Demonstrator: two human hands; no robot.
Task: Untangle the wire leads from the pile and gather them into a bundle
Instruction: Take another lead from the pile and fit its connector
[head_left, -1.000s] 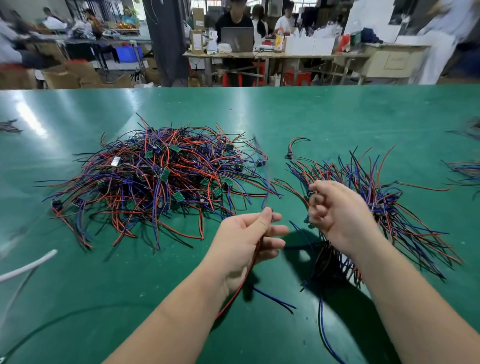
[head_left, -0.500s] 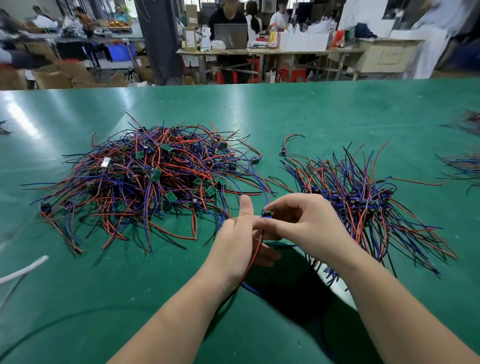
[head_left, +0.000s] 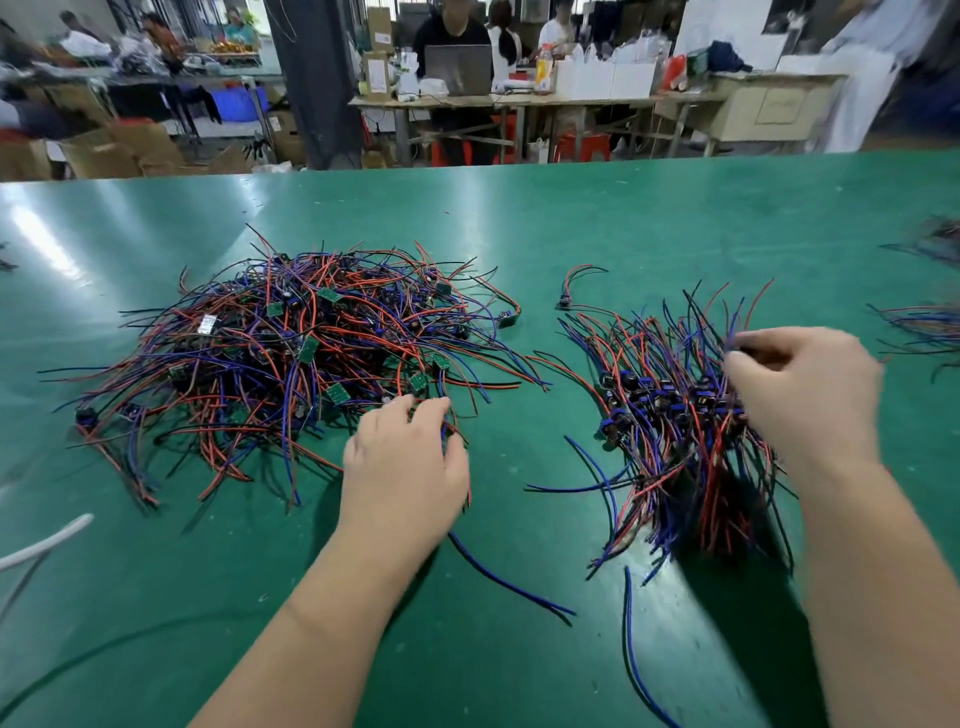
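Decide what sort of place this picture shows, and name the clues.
Most likely a small electronics assembly workshop: a tangled pile of wire leads with green circuit boards on a long green worktable, a gathered bundle beside it, cardboard boxes and other benches behind.

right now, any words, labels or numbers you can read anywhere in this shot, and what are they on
None can be read.
Print on the white tag in the tangled pile: too small to read.
Label on the cardboard box in the background: blurred.
Label on the yellow bottle: blurred.
Marks on the green boards: too small to read.
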